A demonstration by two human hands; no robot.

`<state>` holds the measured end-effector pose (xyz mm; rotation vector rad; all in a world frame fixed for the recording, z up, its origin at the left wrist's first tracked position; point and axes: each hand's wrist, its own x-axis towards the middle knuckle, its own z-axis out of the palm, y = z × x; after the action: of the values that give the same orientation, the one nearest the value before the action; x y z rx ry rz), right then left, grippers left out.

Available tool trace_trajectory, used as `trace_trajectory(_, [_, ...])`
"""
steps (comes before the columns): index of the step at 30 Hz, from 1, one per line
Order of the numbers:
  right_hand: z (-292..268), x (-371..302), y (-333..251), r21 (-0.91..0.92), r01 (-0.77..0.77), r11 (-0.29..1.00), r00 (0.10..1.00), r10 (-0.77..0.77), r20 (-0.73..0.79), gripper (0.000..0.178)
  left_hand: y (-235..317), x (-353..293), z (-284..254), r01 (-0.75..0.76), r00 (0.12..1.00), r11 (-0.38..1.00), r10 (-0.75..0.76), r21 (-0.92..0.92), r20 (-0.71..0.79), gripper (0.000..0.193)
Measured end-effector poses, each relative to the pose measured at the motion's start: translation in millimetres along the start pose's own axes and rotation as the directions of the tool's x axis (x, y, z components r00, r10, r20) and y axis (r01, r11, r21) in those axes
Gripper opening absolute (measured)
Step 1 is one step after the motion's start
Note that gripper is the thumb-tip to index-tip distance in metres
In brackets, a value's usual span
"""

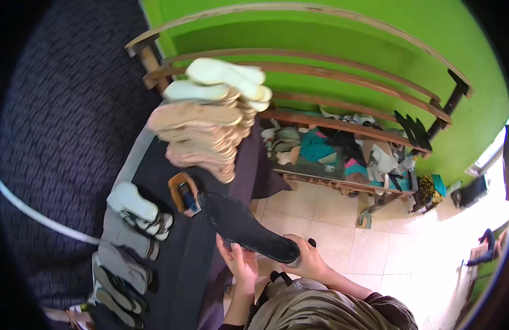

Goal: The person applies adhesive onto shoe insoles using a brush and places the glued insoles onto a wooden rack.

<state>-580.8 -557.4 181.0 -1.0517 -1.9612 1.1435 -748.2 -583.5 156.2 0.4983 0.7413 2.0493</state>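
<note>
A black shoe sole (243,223) is tilted in front of me, its broad toe end toward the upper left and its narrow heel end toward my right. My right hand (308,261) is wrapped round the heel end. My left hand (240,265) grips the near edge around the middle, thumb up; its other fingers are partly hidden. Just past the toe end, a tan-rimmed container (174,186) with dark and blue items in it sits on the dark-covered table (174,247). Beyond that is a tall pile of beige insole-shaped pieces (196,124) with white ones (224,76) on top.
Pairs of shoe soles or shoes, white (132,202), grey (130,242) and dark (114,289), line the table's left side. A wooden bench (342,124) against the green wall holds a tray of mixed scraps (320,146). A horseshoe-shaped piece (365,220) lies on the tiled floor (334,225).
</note>
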Motion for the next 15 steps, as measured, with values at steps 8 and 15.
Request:
trace_trajectory(8, [-105, -15, 68, -0.145, -0.171, 0.975, 0.943, 0.120, -0.309, 0.070, -120, 39, 71, 0.214, 0.960, 0.882, -0.269, 0.421, 0.075, 0.057])
trace_trajectory(15, [-218, -19, 142, -0.230, -0.311, 0.922, 0.835, 0.149, -0.530, 0.071, -264, 65, 176, 0.430, 0.830, 0.783, -0.538, 0.450, 0.143, 0.050])
